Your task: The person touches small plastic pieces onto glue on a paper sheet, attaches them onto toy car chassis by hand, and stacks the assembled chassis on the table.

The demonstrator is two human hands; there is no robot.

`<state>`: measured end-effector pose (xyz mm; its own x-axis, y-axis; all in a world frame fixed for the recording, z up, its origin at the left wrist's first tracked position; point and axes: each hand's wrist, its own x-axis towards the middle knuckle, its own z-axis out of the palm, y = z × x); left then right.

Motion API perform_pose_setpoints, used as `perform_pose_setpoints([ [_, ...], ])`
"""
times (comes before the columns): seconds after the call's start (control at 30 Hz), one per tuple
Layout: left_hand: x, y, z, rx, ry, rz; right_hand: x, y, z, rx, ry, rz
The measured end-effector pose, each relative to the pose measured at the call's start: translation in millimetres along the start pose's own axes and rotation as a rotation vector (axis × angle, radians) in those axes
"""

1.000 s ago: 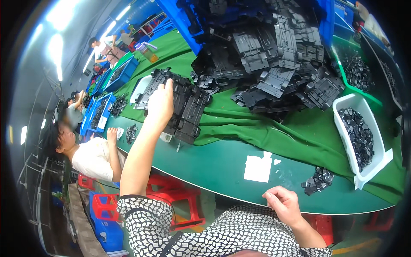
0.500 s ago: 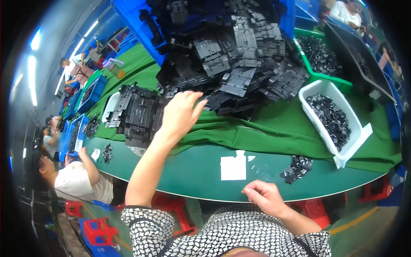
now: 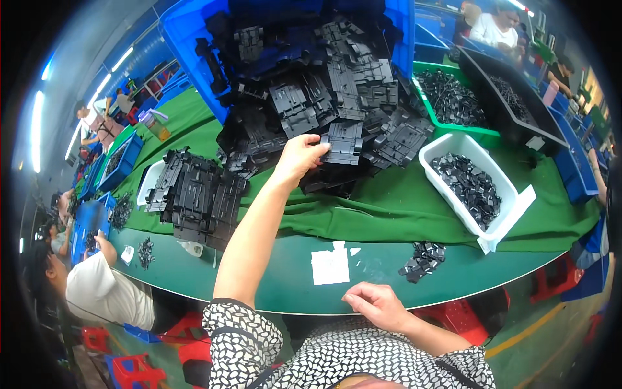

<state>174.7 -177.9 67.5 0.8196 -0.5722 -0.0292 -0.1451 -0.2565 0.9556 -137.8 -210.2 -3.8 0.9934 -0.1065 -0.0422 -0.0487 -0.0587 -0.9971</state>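
My left hand (image 3: 300, 159) reaches out to the pile of black plastic parts that spills from the blue crate (image 3: 188, 58). Its thumb and fingers close on the edge of one flat, ribbed black plastic part (image 3: 345, 142) at the front of the pile. My right hand (image 3: 379, 305) rests by the near table edge, thumb and curled fingers together; whatever may be between them is hidden. Just beyond it lies a white square pad (image 3: 330, 267). A stack of similar black parts (image 3: 197, 194) stands left of my left forearm.
To the right, a white tub (image 3: 431, 150) holds small black pieces, with a small heap (image 3: 423, 261) nearer me. Behind are a green bin (image 3: 440, 122) and a black bin (image 3: 518, 123). Green cloth (image 3: 382, 201) lies in folds. A co-worker (image 3: 107, 285) sits at left.
My left hand has moved forward and right and has taken hold of a black part on the pile. My right hand keeps its pose. The whole view has shifted slightly.
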Motion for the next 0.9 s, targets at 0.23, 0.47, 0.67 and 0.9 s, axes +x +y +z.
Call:
perform_pose_setpoints([
  [0.23, -0.8, 25.0, -0.2, -0.117, -0.121, -0.024, -1.2, 1.6, 0.9, 0.003, -0.009, -0.002],
  [0.47, -22.4, 30.2, -7.5, -0.822, -0.209, -0.218, -2.8, 0.5, -0.9, 0.007, -0.019, -0.010],
  [0.67, -65.4, 18.8, -7.3, -1.401, -0.290, -0.284, -1.2, 0.8, -0.5, 0.014, -0.008, -0.075],
  [0.9, -130.6, -28.2, -12.0, -1.792, -0.386, -0.270, -0.8, 4.3, 2.1, -0.022, 0.016, -0.084],
])
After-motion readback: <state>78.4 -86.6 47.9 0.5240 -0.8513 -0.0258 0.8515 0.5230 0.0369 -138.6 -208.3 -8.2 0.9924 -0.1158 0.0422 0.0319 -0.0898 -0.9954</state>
